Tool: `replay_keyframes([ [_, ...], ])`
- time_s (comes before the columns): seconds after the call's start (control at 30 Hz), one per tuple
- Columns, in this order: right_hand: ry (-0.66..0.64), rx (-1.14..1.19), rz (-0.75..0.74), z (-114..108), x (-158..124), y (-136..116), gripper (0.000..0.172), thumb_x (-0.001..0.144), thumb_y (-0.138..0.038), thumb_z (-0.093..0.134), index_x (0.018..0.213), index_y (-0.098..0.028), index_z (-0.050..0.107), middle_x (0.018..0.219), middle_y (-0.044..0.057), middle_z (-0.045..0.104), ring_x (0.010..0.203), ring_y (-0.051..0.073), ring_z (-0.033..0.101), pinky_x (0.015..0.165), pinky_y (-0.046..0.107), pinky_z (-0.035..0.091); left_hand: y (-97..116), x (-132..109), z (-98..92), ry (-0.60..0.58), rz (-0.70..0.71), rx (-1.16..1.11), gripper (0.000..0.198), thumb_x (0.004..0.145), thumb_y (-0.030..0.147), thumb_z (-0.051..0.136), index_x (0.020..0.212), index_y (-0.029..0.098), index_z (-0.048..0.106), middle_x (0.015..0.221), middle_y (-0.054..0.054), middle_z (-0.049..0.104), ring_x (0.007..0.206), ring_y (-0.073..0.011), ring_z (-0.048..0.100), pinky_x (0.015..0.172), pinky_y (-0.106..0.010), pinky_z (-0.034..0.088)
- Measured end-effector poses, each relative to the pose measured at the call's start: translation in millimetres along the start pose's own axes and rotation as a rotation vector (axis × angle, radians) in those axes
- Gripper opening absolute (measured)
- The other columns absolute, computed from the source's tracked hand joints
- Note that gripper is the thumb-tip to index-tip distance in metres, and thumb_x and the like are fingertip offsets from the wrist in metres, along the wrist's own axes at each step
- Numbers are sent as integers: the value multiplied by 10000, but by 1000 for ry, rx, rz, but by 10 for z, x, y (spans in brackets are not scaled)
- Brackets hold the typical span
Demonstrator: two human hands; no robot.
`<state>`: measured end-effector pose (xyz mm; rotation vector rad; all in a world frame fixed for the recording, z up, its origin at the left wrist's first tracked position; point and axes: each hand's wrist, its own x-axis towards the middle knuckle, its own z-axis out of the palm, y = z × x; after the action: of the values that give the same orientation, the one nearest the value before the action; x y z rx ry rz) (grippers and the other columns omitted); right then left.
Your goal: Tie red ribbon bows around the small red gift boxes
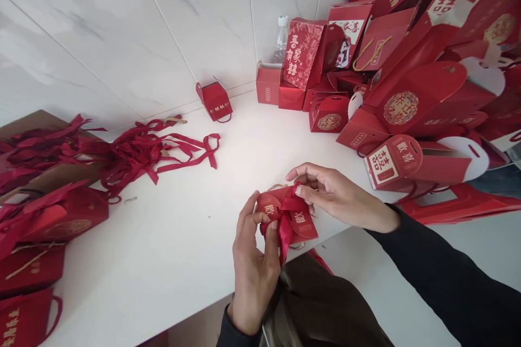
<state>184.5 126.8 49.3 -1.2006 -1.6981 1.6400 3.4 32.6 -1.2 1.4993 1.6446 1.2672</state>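
Red gift box (300,219) lies beneath our hands at the near edge of the table (163,233), right of the middle in the head view; we cannot tell whether it rests fully on the top or is raised a little. Its printed face with gold characters is turned up toward us. The long axis seems to run from left to right, the right end slanting nearer to our body, though our fingers cover part of the left end. Bits of gold cord (298,246) show at its far and near sides.

A red ribbon (286,230) crosses the middle of the box, one tail pointing toward our lap. With our left hand (255,260) we pinch the ribbon between thumb and forefinger, other fingers at the box's left end. With our right hand (329,192) we grip the ribbon near the far edge, between thumb and fingers.

Away to the left lies a tangle of loose ribbons (134,152), with finished-looking red boxes (77,211) nearer to us. One small box (217,102) stands near the tiled wall (195,21). To the right, a heap of boxes (399,103) rises beside a clear bottle (280,43).
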Motion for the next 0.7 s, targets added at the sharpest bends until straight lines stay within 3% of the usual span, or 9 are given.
replay_keyframes([
  [0.2, -37, 91, 23, -23, 11, -15, 160, 937, -318, 581, 1021, -182, 580, 789, -23, 555, 650, 122, 549, 643, 293, 503, -15, 0, -52, -73, -33, -25, 99, 996, 301, 521, 963, 236, 588, 1560, -86, 456, 1451, -283, 423, 1075, -486, 457],
  [0.4, -14, 59, -1, -30, -10, 2, 146, 961, -301, 544, 991, -182, 623, 715, -29, 565, 637, 125, 569, 629, 282, 478, -34, -20, -95, -74, -100, -134, 153, 963, 349, 595, 872, 227, 606, 1538, -69, 497, 1411, -299, 476, 1099, -500, 436],
  [0.7, 67, 212, 75, 84, 13, 66, 192, 939, -367, 580, 952, -177, 604, 714, -30, 564, 591, 115, 552, 598, 274, 497, 16, -33, -80, -56, -94, -89, 194, 1020, 347, 472, 935, 226, 598, 1557, -90, 470, 1421, -288, 465, 1075, -487, 460],
])
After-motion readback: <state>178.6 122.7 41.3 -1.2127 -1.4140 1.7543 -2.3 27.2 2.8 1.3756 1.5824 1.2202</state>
